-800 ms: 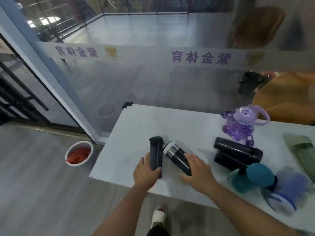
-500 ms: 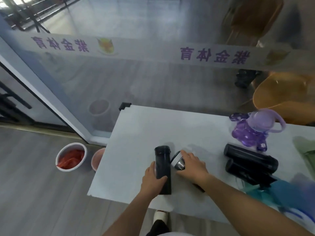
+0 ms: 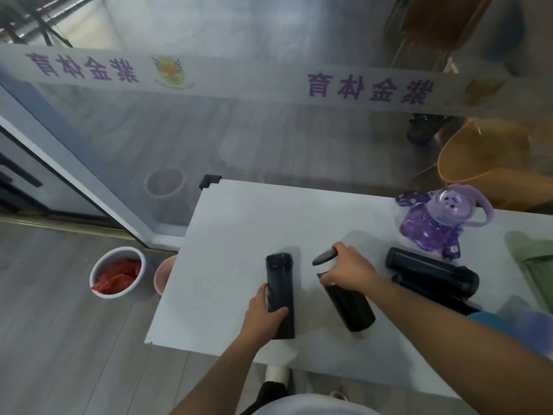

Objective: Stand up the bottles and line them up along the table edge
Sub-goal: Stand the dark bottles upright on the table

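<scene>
Near edge of the table (image 3: 227, 235): my left hand (image 3: 263, 313) grips a black bottle (image 3: 279, 295), upright; my right hand (image 3: 348, 269) clasps a silver-banded bottle (image 3: 344, 292) at its neck, tilted. Two dark bottles (image 3: 431, 274) lie flat toward the right edge. Purple bottle (image 3: 431, 226) stands at the far edge. Early stage, I judge. Contents unreadable.

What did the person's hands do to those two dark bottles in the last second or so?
The right hand moved up to the cap end of the silver-banded bottle, gripped it and tipped it up off the table; it now leans, nearly standing. The left hand kept its hold on the all-black bottle, which remains upright. The two black bottles lying at the right and the purple bottle stayed put.
</scene>
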Motion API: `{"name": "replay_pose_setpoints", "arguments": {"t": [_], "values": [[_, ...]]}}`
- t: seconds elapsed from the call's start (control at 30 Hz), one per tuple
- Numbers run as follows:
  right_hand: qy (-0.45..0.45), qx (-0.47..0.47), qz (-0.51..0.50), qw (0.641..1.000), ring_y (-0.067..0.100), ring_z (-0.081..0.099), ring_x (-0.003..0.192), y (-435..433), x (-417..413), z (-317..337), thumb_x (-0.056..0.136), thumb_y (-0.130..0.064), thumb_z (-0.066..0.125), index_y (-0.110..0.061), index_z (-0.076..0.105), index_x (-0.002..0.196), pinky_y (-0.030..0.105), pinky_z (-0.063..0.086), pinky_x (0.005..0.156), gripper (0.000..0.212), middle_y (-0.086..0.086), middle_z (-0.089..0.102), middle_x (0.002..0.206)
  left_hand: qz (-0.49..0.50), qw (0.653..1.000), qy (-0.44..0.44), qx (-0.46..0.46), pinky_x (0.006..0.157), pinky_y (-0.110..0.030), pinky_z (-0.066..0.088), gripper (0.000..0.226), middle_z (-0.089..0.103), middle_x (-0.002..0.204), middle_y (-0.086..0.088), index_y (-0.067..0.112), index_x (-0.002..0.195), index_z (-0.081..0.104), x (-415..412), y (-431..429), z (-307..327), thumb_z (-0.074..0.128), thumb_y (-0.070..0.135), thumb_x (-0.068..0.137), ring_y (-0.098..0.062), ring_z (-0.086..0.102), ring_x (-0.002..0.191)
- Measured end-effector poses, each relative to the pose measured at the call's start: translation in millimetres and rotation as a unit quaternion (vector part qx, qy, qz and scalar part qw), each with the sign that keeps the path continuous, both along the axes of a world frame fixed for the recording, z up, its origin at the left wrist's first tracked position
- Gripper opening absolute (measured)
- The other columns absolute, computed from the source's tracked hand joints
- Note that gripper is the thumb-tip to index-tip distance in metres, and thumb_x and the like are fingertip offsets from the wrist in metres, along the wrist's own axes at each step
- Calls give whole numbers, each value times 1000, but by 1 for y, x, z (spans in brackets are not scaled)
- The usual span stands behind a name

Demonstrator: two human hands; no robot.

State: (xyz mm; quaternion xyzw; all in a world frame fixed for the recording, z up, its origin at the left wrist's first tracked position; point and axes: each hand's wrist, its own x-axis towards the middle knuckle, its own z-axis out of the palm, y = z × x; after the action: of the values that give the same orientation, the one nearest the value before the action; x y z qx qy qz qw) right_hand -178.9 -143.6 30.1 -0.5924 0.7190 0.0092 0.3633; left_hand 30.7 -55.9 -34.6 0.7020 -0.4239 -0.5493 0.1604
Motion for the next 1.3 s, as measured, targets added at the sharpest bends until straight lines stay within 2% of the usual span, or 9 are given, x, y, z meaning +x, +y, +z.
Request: {"name": "replay_pose_setpoints", "arguments": {"t": [0.2, 0.33, 0.47, 0.57, 0.83, 0.93, 1.03, 1.17, 1.3], "values": [[-15, -124, -54, 991, 27, 56, 96, 19, -44, 35, 62, -34, 82, -26, 40, 126, 42, 54, 83, 77, 3, 41, 115, 34, 999, 2, -9, 91, -41, 55, 72, 46, 142, -7, 25, 149, 24, -12, 11, 5, 64, 24, 90, -27, 56, 114], [-20, -179, -64, 982, 25, 56, 99, 45, -54, 26, 64, -34, 82, -27, 39, 129, 40, 53, 83, 79, 1, 41, 119, 51, 999, -6, -10, 93, -43, 52, 70, 40, 148, -9, 23, 151, 21, -18, 14, 5, 61, 22, 93, -32, 51, 125], [-25, -178, -52, 982, 26, 55, 105, 53, -51, 22, 65, -41, 76, -33, 35, 134, 46, 51, 89, 80, 0, 43, 124, 50, 998, -34, -14, 99, -43, 50, 73, 35, 151, -12, 21, 153, 18, -19, 19, 7, 60, 20, 94, -33, 47, 130], [-29, -184, -41, 982, 28, 51, 111, 55, -47, 20, 69, -38, 73, -32, 34, 139, 40, 48, 89, 81, 3, 43, 127, 34, 998, -50, -14, 100, -38, 45, 75, 32, 154, -12, 19, 154, 15, -19, 27, 8, 60, 21, 94, -32, 43, 133], [-10, -163, -21, 986, 30, 48, 115, 54, -44, 21, 71, -41, 74, -34, 26, 144, 43, 48, 92, 87, 5, 40, 133, 28, 998, -59, 20, 111, -44, 37, 82, 29, 156, -10, 25, 154, 13, -7, 44, 9, 63, 38, 91, -30, 37, 139], [-41, -143, -36, 988, 29, 45, 122, 56, -44, 28, 70, -47, 69, -40, 23, 143, 47, 45, 98, 86, 2, 36, 140, 4, 997, -78, 22, 109, -43, 38, 86, 31, 155, -12, 22, 154, 12, 2, 28, 14, 64, 43, 89, -31, 39, 137], [-68, -181, -57, 980, 29, 42, 127, 67, -45, 39, 73, -48, 66, -37, 29, 141, 50, 42, 102, 78, 3, 36, 144, -5, 995, -101, 23, 106, -45, 41, 88, 34, 153, -12, 23, 153, 17, 12, -5, 20, 65, 50, 85, -33, 42, 134], [-16, -225, -35, 974, 30, 30, 139, 96, -42, 46, 79, -44, 67, -28, 34, 144, 49, 32, 111, 75, 8, 32, 151, -33, 993, -114, 3, 100, -42, 42, 88, 34, 152, -13, 22, 152, 21, 10, -58, 30, 68, 48, 82, -32, 43, 133], [26, -210, 13, 977, 26, 16, 147, 124, -43, 35, 83, -48, 64, -29, 28, 148, 45, 23, 117, 77, 7, 19, 160, -70, 989, -131, -9, 83, -33, 47, 89, 41, 144, -11, 20, 149, 26, -5, -96, 34, 72, 47, 78, -29, 52, 120]]}}
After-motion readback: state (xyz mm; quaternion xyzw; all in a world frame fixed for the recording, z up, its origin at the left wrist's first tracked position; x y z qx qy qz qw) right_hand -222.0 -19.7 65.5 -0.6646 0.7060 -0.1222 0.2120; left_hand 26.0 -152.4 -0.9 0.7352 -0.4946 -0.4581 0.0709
